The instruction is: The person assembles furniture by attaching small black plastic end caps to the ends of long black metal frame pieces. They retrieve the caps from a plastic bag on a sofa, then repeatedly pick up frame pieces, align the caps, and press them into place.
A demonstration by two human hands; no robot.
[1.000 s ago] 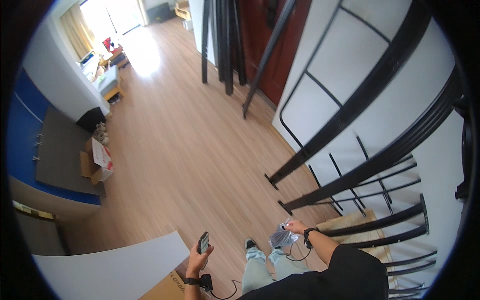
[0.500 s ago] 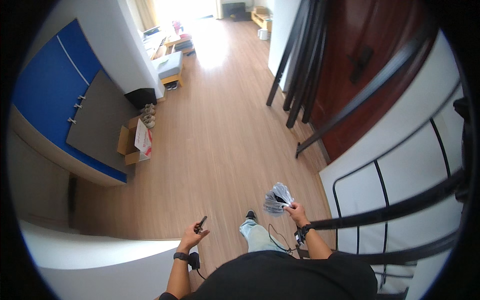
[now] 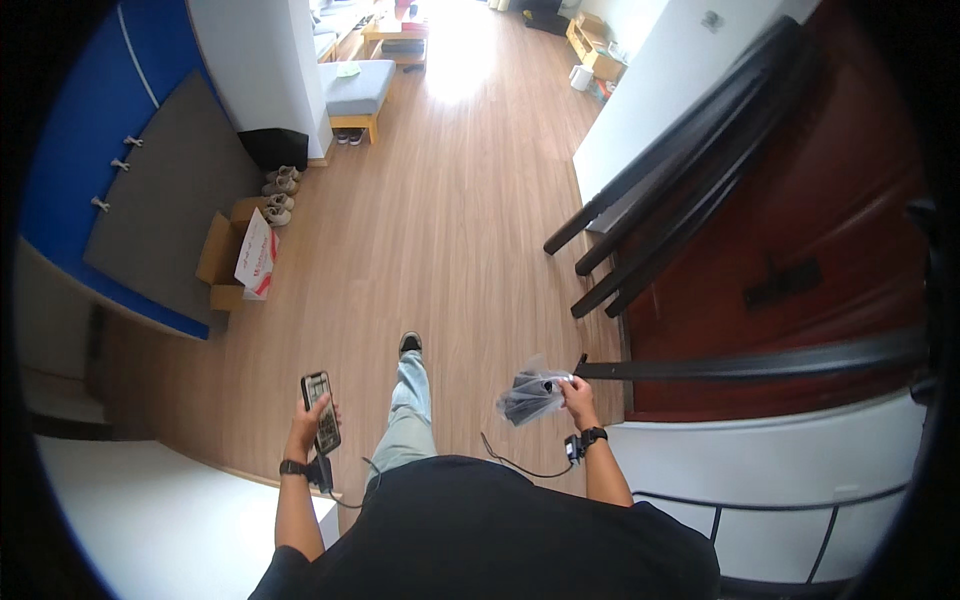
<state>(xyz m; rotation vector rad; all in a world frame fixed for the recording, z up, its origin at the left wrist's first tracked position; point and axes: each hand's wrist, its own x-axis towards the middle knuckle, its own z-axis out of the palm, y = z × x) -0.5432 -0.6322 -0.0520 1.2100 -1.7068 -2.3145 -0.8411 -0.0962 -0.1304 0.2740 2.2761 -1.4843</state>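
Note:
My left hand is closed around a smartphone, its lit screen turned up and my thumb lying over it. The fingers of my right hand pinch the top of a clear plastic bag. Something dark shows through the bag, but I cannot make out what it is. The bag hangs over the wood floor, to the right of my outstretched leg. Both wrists carry black bands with small cabled devices.
Dark metal posts lean before a dark red door on the right; a black rail crosses it. An open cardboard box and shoes line the left wall. Ahead stands a grey-cushioned bench on the wood floor.
I have stepped forward along the floor, with one leg now stretched ahead. The phone has turned so its screen faces up. The bag remains in my right hand.

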